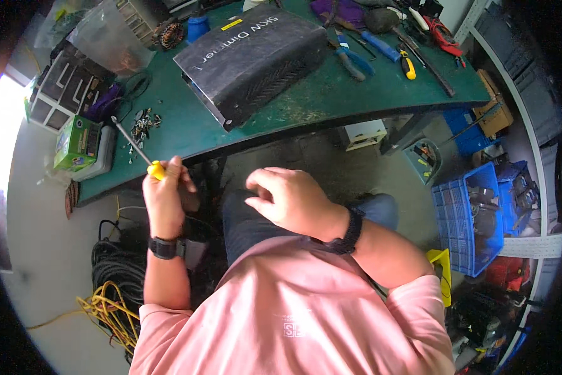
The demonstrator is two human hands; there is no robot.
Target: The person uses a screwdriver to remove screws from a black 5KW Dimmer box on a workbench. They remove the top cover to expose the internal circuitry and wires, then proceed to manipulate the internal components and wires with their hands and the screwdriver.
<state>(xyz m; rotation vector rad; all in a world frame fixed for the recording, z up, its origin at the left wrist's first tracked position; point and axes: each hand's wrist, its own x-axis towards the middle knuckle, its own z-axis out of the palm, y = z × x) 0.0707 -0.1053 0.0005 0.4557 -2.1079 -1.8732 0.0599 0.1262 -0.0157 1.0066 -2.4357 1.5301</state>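
My left hand [163, 200] is closed round the yellow handle of a screwdriver [134, 142]. Its long metal shaft points up and to the left, past the bench's front edge toward a heap of small screws [144, 125]. In front of my lap hovers my right hand [293, 197], loosely curled, with a gap between thumb and forefinger and nothing visible in it. Both hands are on the near side of the green workbench [306, 111]. A black metal equipment box [249, 59] with slotted vents rests on the bench, apart from either hand.
Pliers [349, 57], a yellow-handled cutter [407, 65] and other tools lie at the bench's right. A green carton [77, 144] and a drawer unit [62, 87] stand left. Blue crates [468, 219] sit low right; coiled cables [109, 300] lie low left.
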